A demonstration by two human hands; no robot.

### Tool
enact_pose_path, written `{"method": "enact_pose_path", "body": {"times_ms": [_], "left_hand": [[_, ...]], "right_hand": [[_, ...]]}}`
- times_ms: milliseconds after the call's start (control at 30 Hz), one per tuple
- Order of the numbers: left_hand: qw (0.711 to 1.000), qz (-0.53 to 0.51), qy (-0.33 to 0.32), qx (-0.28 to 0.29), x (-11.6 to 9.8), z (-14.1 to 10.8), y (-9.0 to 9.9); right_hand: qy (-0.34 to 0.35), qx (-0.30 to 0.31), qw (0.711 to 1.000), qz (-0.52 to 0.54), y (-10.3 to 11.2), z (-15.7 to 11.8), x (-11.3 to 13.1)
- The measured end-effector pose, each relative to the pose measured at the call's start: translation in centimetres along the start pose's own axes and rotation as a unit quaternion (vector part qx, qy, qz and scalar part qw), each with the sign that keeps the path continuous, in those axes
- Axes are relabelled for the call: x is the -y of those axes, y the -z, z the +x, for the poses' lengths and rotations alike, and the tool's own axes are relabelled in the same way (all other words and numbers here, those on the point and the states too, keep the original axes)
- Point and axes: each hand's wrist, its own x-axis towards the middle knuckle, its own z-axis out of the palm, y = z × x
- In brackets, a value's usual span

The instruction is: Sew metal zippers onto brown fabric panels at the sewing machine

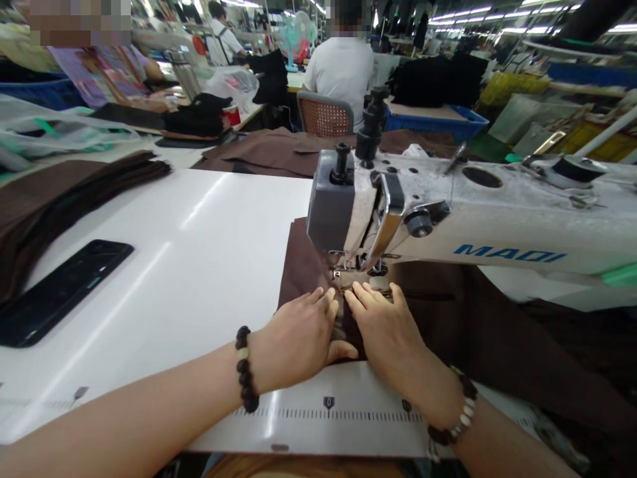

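Observation:
My left hand [298,338] and my right hand [383,325] press on a dark brown cloth [303,272], their fingertips close together just in front of the presser foot [343,272] of a white MAQI industrial sewing machine [497,219]. The cloth runs under the machine head and spreads to the right of my right hand. A fold of it bunches between my hands. The needle area is partly hidden by the machine's metal guard and my fingers.
A black smartphone [62,292] and a stack of brown cloth [64,206] lie on the white sewing table [174,265], which has a printed ruler scale [323,415] along its front. Further cloth lies behind the machine. A co-worker [341,76] sits beyond it, near blue crates [438,119].

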Motion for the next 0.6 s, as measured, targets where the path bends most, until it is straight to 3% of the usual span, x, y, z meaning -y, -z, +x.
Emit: {"method": "enact_pose_path", "body": {"times_ms": [100,300,600], "left_hand": [[0.999,0.025,0.039,0.023,-0.1,0.7,-0.6],[0.994,0.091,0.048,-0.04,1.1,0.8,-3.1],[0.989,0.112,-0.014,-0.099,1.8,0.2,-5.0]], "right_hand": [[-0.028,0.005,0.999,0.025,0.3,0.3,0.8],[-0.057,-0.01,0.995,0.081,0.2,-0.4,0.9],[-0.043,-0.037,0.992,0.116,-1.2,-1.2,0.2]]}}
